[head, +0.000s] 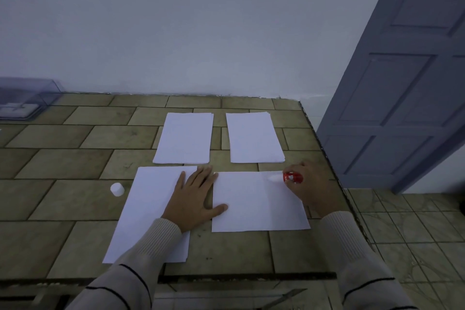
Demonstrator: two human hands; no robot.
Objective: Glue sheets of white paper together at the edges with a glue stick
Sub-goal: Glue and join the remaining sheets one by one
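Head view: right hand (310, 185) clamps glue stick (292, 177), tip on sheet (256, 206); left hand (195, 197) flat.

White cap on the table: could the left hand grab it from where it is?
Probably yes. The white cap stands alone on the table, and only flat paper lies between it and the left hand, which holds nothing.

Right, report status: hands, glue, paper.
Left hand flat, thumb on near-right white paper sheet. Right hand grips red glue stick, tip near sheet's far edge. White cap off, left.
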